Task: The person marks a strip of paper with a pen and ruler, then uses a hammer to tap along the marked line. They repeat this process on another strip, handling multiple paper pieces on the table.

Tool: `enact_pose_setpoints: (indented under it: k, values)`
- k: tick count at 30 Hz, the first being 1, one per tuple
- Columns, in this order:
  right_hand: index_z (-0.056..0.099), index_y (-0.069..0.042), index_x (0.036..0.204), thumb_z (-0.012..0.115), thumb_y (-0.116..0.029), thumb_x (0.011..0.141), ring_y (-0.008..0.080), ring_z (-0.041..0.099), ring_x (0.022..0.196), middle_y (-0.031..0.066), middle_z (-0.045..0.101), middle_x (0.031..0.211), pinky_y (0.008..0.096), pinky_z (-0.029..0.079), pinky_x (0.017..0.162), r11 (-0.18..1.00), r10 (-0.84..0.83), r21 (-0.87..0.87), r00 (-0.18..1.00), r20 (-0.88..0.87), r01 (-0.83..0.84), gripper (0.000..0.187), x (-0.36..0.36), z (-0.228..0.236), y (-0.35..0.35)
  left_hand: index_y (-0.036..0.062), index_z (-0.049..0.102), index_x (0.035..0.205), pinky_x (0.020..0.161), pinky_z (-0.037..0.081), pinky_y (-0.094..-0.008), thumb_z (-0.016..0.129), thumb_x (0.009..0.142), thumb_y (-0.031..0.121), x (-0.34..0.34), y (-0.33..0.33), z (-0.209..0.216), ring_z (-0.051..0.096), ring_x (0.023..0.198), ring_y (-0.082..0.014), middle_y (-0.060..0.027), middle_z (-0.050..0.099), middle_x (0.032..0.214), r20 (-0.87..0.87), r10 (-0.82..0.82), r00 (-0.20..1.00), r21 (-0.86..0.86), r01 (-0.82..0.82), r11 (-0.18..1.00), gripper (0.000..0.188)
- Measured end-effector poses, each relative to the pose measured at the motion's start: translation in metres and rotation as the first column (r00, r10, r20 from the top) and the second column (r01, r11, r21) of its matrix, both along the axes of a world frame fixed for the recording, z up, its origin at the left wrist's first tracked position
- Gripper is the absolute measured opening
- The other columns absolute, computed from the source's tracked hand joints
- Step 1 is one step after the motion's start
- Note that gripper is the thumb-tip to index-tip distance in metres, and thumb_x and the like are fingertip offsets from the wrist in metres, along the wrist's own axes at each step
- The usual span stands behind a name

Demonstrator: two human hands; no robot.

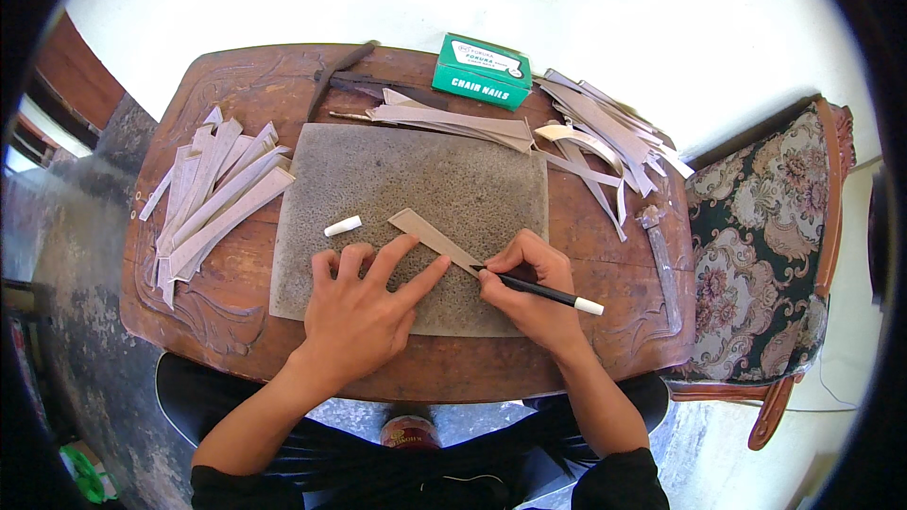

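Observation:
A narrow, tapered brownish-grey strip lies slantwise on a speckled grey mat in front of me. My left hand rests with its fingers spread, the index and middle fingertips pressing on the strip. Pinched in my right hand is a black marker pen with a white end. Its tip touches the strip close to the strip's lower right end, partly hidden by my fingers. The white pen cap lies loose on the mat, beyond my left hand.
Similar strips form a left pile, a right pile and a far bundle on the carved wooden table. A green box sits at the back. A hammer lies right, beside a floral chair.

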State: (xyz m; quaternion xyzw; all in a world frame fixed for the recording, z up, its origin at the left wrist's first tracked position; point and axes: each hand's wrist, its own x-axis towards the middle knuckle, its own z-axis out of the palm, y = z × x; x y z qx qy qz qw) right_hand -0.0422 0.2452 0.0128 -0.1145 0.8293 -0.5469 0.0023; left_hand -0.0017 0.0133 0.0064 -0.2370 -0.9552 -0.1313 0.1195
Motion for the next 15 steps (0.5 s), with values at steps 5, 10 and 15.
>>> enact_pose_setpoints:
  k: [5,10,15]
  values:
    - [0.061,0.0,0.078,0.078,-0.001,0.076,0.0119,0.063,0.072,0.0074,0.066,0.081,0.0262,0.049,0.065,0.999,0.007,0.042,0.999,-0.031,-0.005,0.018,-0.0009,-0.0004,0.0008,0.0331,0.065,0.14,0.091,0.035,-0.046,0.07,0.076,0.016,0.0001,-0.0005,0.0008,0.046,0.109,-0.0273,-0.0002,0.052,0.142,0.005,0.0,1.0,-0.007,0.0,1.0,0.066]
    - [0.06,0.0,0.077,0.078,0.001,0.076,0.0105,0.062,0.074,0.0066,0.066,0.082,0.0252,0.048,0.066,0.999,0.009,0.036,0.999,-0.033,-0.008,0.018,-0.0007,-0.0005,0.0001,0.0327,0.065,0.14,0.09,0.035,-0.0459,0.07,0.076,0.016,0.0,-0.0008,0.001,0.046,0.109,-0.0275,-0.0004,0.052,0.142,0.007,-0.005,1.0,0.001,0.005,1.0,0.066]
    - [0.063,0.0,0.08,0.078,-0.002,0.076,0.0132,0.067,0.072,0.008,0.065,0.081,0.0266,0.053,0.065,1.0,0.006,0.026,0.999,-0.042,-0.005,0.016,-0.0013,-0.0027,0.0008,0.0325,0.065,0.14,0.09,0.035,-0.0463,0.07,0.076,0.016,0.0006,-0.0004,0.001,0.046,0.109,-0.0276,-0.0006,0.052,0.142,0.008,0.0,1.0,0.0,0.0,1.0,0.066]
